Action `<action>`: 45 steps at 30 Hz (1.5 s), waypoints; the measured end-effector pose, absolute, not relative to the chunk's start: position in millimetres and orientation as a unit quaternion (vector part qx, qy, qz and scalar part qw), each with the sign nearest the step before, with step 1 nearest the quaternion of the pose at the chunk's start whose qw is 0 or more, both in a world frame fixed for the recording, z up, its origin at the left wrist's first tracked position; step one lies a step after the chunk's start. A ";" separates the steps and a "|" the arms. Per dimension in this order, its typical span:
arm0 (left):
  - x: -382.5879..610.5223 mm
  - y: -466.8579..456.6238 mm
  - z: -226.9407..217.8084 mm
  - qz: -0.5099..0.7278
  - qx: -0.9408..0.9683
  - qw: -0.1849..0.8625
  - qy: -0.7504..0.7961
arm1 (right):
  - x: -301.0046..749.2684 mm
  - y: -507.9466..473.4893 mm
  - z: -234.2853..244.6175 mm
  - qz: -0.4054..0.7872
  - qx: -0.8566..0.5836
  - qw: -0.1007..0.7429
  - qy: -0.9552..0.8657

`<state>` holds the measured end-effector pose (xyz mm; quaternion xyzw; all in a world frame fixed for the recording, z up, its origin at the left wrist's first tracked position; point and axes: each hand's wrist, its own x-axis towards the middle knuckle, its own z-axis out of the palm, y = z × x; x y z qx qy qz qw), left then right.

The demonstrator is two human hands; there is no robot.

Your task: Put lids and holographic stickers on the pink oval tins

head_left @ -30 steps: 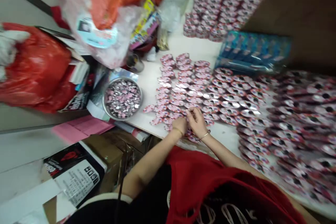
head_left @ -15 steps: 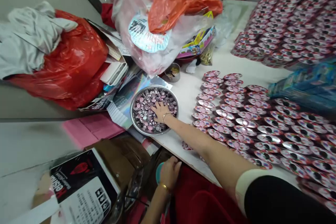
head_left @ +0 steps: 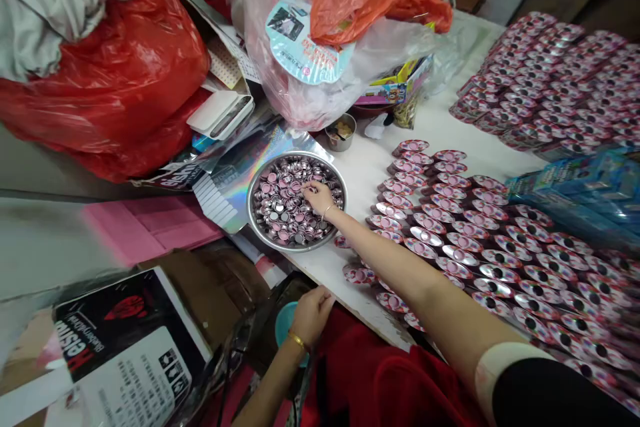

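Observation:
Over a round steel bowl (head_left: pixel 253 223) my right hand (head_left: pixel 319 199) has its fingers drawn together at the tips. Whatever they pinch is too small to make out. Small round metal pieces (head_left: pixel 285 210), many with pink faces and some grey, fill the bowl below it. Lower down, by the table's front edge, my left hand (head_left: pixel 311 310) is closed with its fingers curled; what it holds, if anything, is hidden. A teal round object (head_left: pixel 285 321), partly covered, lies just behind my left hand.
Rows of oval-topped printed containers (head_left: pixel 447 203) stand on the white table (head_left: pixel 370 173) to the right, near blue packs (head_left: pixel 580 187). Behind the bowl are a small metal cup (head_left: pixel 341 133) and plastic bags (head_left: pixel 295 107). A red bag (head_left: pixel 130 87) and boxes crowd the left.
My right hand has gone from spread flat on the metal pieces to fingertips drawn together, a little higher in the bowl. The view has shifted; my left hand stays low and closed.

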<state>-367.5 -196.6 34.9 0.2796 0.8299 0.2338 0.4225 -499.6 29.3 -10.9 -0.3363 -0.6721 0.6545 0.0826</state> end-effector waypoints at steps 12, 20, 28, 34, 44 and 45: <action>-355.4 -101.4 78.5 0.491 0.276 0.047 0.825 | -351.3 18.4 53.5 0.940 -0.309 -0.004 -0.148; -134.0 -89.3 103.8 0.454 0.436 0.178 0.757 | -74.6 4.0 40.4 0.910 -0.409 -0.028 -0.056; -111.7 -94.4 49.9 0.410 0.221 0.286 0.837 | 89.1 3.2 52.7 0.909 -0.389 -0.121 -0.093; -135.6 -73.0 19.0 0.269 0.193 0.242 0.912 | 94.9 10.5 54.9 0.909 -0.362 -0.139 -0.153; -182.9 -34.3 12.2 0.014 0.185 0.304 0.934 | 66.3 37.3 49.3 0.907 -0.325 -0.054 -0.262; -184.8 -34.4 12.2 0.002 0.188 0.309 0.932 | 62.8 39.8 49.6 0.908 -0.322 -0.052 -0.264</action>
